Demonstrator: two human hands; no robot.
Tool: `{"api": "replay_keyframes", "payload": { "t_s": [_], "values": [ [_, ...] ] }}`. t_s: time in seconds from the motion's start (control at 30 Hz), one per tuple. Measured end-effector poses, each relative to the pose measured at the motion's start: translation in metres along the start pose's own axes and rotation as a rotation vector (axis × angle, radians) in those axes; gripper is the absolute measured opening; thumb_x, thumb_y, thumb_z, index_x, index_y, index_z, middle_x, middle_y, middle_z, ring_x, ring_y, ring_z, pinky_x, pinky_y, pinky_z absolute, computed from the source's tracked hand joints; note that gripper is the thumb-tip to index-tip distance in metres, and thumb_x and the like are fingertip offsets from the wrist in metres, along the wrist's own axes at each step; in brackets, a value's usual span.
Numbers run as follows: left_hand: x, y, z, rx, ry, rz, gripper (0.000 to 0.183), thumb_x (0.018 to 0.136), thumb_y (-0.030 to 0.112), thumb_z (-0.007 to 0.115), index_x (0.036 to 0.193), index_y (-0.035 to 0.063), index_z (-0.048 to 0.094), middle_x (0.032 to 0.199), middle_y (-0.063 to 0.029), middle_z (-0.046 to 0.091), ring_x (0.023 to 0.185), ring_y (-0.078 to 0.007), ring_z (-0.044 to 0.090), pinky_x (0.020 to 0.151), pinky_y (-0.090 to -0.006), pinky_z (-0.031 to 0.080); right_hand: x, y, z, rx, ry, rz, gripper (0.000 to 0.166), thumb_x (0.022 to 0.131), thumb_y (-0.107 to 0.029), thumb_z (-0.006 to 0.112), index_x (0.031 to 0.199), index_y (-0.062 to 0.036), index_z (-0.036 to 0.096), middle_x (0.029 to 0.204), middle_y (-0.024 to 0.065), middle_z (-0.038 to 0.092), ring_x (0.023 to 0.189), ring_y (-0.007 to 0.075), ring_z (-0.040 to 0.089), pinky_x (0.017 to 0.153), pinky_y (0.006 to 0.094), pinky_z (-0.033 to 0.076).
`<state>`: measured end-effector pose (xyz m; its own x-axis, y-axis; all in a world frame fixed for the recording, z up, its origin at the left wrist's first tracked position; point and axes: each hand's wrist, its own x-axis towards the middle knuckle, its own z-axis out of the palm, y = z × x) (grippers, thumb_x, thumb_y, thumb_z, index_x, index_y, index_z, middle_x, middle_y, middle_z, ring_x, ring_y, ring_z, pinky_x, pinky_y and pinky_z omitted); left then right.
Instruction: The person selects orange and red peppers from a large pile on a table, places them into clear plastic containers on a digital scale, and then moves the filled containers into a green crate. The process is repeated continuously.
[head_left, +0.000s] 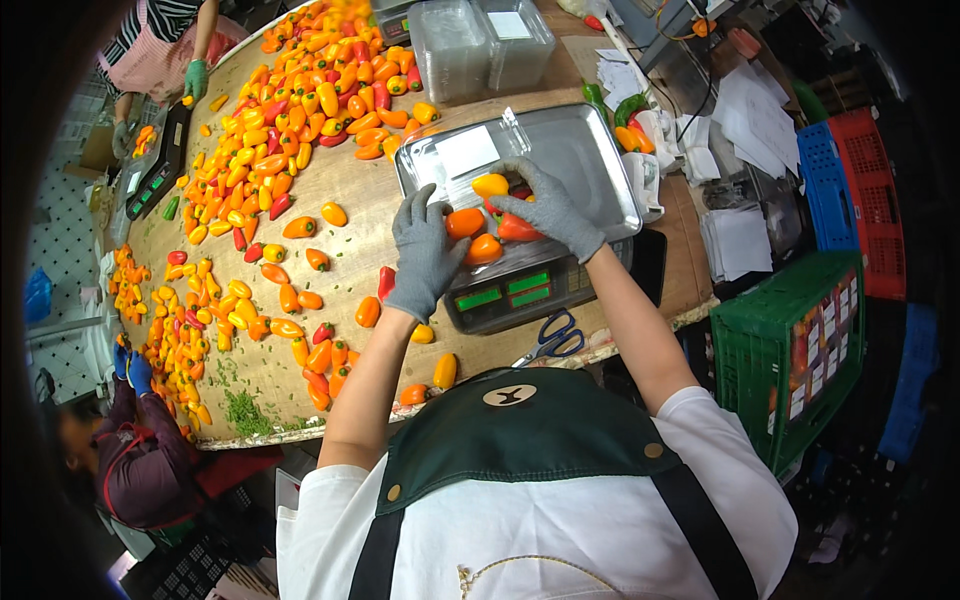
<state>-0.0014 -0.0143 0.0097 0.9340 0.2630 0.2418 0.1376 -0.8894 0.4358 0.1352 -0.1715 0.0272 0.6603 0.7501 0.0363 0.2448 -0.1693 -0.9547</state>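
Note:
My left hand (426, 251), in a grey glove, rests its fingers against the orange mini peppers (465, 223) at their left side. From the right, my gloved right hand (546, 206) curves over a red pepper (517, 228) and a yellow pepper (490, 185); whether it grips one I cannot tell. These peppers are in a clear plastic container whose lid (466, 152), bearing a white label, lies folded back. Under it is the metal tray (600, 176) of a digital scale (499, 296) with lit green displays.
Loose mini peppers (277, 142) cover much of the table at left. Blue-handled scissors (555, 341) lie by the near edge. Stacked clear containers (480, 52) stand behind the tray. A green crate (787, 360) is at right. Two co-workers are at the table's left side, one with blue gloves (135, 367).

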Motion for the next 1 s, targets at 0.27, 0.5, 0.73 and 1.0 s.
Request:
{"api": "replay_keyframes", "payload": {
  "t_s": [0.27,0.5,0.73,1.0],
  "values": [
    [-0.020,0.022,-0.004,-0.010,0.032,-0.057,0.044,0.072,0.024,0.069,0.108,0.0077,0.050,0.100,-0.0110,0.052,0.097,-0.0302,0.048,0.086,-0.0418,0.034,0.001,-0.006,0.009,-0.340,-0.006,-0.162,0.039,0.075,-0.024,0.070,0.105,-0.0050,0.054,0.101,0.0116,0.058,0.092,0.0282,0.057,0.087,0.0365,0.043],
    [-0.022,0.039,0.002,0.076,0.189,-0.202,0.042,0.072,0.030,0.071,0.098,0.0043,0.051,0.093,-0.0141,0.050,0.088,-0.0299,0.047,0.079,-0.0412,0.036,-0.015,-0.011,0.021,-0.699,0.071,-0.260,0.038,0.074,-0.032,0.069,0.101,-0.0089,0.056,0.101,0.0111,0.056,0.098,0.0275,0.052,0.092,0.0396,0.036],
    [-0.032,0.029,0.003,-0.156,0.183,-0.165,0.033,0.078,0.013,0.065,0.107,0.0046,0.052,0.099,-0.0128,0.053,0.091,-0.0293,0.051,0.078,-0.0380,0.041,-0.026,0.008,0.026,-0.769,0.092,-0.326,0.030,0.076,-0.024,0.066,0.101,-0.0087,0.057,0.099,0.0112,0.057,0.098,0.0267,0.051,0.092,0.0385,0.037],
    [-0.034,0.026,0.011,-0.257,0.175,-0.117,0.034,0.076,0.009,0.065,0.107,0.0050,0.051,0.094,-0.0135,0.053,0.083,-0.0298,0.052,0.075,-0.0386,0.041,0.036,0.025,-0.027,-0.289,0.445,0.059,0.039,0.088,-0.030,0.055,0.114,-0.0012,0.053,0.096,0.0123,0.061,0.086,0.0238,0.057,0.082,0.0346,0.045]
  ]
}}
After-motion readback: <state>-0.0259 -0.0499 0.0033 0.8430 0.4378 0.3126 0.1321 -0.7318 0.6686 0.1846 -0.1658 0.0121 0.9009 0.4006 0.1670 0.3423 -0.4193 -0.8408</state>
